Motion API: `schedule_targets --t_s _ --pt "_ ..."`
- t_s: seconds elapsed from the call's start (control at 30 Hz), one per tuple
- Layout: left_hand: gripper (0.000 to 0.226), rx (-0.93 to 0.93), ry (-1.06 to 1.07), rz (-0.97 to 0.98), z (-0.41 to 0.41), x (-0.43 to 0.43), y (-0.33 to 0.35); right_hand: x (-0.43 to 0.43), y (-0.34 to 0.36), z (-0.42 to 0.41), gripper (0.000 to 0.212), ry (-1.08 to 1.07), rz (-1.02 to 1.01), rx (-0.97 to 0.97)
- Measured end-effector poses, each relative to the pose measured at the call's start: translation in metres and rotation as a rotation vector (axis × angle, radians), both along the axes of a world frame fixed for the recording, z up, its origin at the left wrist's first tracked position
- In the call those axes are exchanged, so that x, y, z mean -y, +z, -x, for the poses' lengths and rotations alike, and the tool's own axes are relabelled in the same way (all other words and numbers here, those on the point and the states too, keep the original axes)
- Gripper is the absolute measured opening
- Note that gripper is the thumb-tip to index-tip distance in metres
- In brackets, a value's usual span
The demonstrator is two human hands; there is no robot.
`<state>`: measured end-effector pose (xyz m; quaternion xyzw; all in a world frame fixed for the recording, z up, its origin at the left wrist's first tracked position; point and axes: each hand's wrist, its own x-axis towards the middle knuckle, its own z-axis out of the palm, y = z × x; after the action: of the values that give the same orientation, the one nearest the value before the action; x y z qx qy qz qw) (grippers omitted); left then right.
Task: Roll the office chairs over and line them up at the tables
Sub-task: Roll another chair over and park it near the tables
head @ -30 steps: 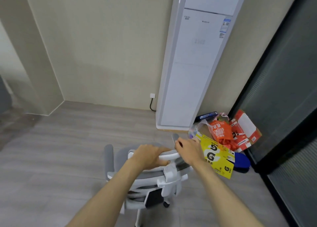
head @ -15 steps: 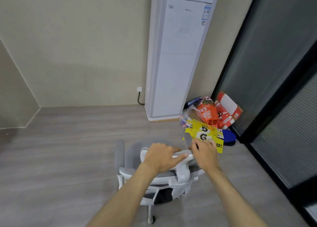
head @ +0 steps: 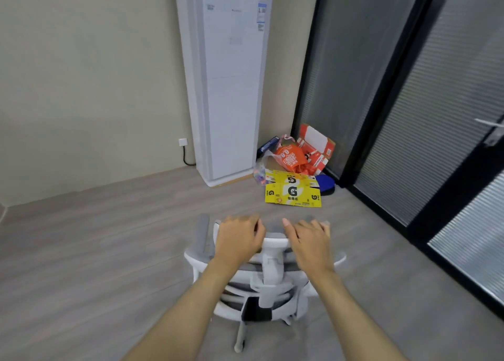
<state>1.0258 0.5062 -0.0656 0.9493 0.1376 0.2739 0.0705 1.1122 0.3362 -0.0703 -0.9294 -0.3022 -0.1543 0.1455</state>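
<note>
This looks like an office room: a white-framed office chair point(head: 268, 273) with grey mesh and a headrest stands on grey wood-look flooring point(head: 95, 251), and the right side is closed off by black-framed glass partitions point(head: 409, 93) with slatted blinds and a door with a metal lever handle point(head: 491, 126). A tall white floor-standing air conditioner point(head: 231, 82) stands against the plain beige wall point(head: 90, 74), plugged into a wall socket point(head: 182, 142). In the corner beside it lies a heap of flattened cartons point(head: 293, 191) and orange bags point(head: 289, 158).
</note>
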Motion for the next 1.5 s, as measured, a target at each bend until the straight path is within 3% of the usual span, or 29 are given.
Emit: schedule_targets --t_s 0.17,0.37,0.5,0.53,0.63,0.67,0.77,0.87,1.0,1.2,1.5 --pt "0.025 -0.022 0.013 0.004 0.039 0.029 -0.004 0.031 -0.001 0.059 0.062 -0.104 0.038 -0.024" --pt "0.027 -0.062 -0.117 0.017 0.084 0.059 -0.003 0.068 -0.003 0.13 0.048 -0.223 0.119 0.041" --pt "0.032 -0.076 -0.224 0.037 0.121 0.077 -0.004 0.089 -0.007 0.183 0.02 -0.342 0.151 0.043" --pt "0.031 -0.067 -0.251 0.04 0.131 0.081 -0.004 0.094 -0.008 0.198 0.021 -0.374 0.141 0.036" --pt "0.031 -0.072 -0.332 0.008 0.157 0.09 -0.005 0.105 -0.011 0.243 0.057 -0.406 0.067 0.008" --pt "0.03 -0.077 -0.366 -0.005 0.167 0.092 -0.005 0.106 -0.012 0.257 0.059 -0.435 0.056 -0.001" --pt "0.031 -0.076 -0.455 -0.013 0.196 0.095 -0.005 0.104 -0.005 0.303 0.039 -0.639 -0.043 -0.051" --pt "0.035 -0.095 -0.527 0.017 0.23 0.1 -0.003 0.107 -0.008 0.352 0.024 -0.685 0.029 -0.047" --pt "0.037 -0.056 -0.64 0.037 0.279 0.107 -0.003 0.109 -0.004 0.422 0.048 -0.782 -0.011 -0.096" --pt "0.033 -0.007 -0.777 0.083 0.365 0.127 -0.008 0.118 -0.004 0.533 0.06 -0.925 0.038 -0.1" --pt "0.034 -0.032 -0.931 0.037 0.515 0.163 -0.01 0.141 -0.011 0.708 0.042 -1.11 -0.065 -0.048"
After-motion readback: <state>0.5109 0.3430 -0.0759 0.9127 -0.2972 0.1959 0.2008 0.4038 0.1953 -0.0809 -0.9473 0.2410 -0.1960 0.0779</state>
